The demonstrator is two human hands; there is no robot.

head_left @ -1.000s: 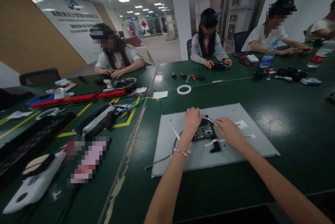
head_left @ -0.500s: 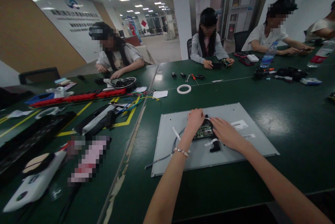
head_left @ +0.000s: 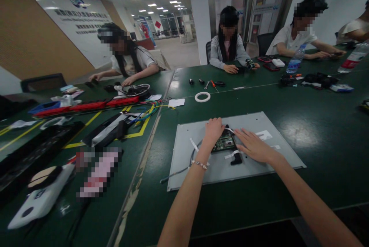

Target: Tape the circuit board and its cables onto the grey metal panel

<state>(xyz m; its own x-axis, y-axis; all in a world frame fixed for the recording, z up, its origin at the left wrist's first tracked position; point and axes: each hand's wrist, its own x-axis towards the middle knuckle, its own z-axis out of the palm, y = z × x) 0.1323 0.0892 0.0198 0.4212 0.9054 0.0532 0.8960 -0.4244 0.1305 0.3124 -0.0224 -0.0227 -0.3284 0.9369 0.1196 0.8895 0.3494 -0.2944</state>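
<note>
A grey metal panel (head_left: 259,162) lies flat on the green table in front of me. A small green circuit board (head_left: 223,143) sits at its middle, with white tape strips and a grey cable (head_left: 184,168) running off to the left. My left hand (head_left: 213,131) rests curled on the board's left edge, fingers bent and pressed down on it. My right hand (head_left: 251,145) lies flat on the panel just right of the board, fingers stretched toward a white strip at the board's top corner. A black part (head_left: 236,159) lies just below the board.
A white tape roll (head_left: 202,97) lies beyond the panel. Black casings, a red strip (head_left: 86,106), coloured wires and a white device (head_left: 37,201) crowd the left table. Three other people sit across the table with small tools, phones and a water bottle (head_left: 294,63).
My right hand has flattened and slid down onto the panel beside the board. My left hand has shifted slightly right along the board's top. The person at the far left has stretched an arm out.
</note>
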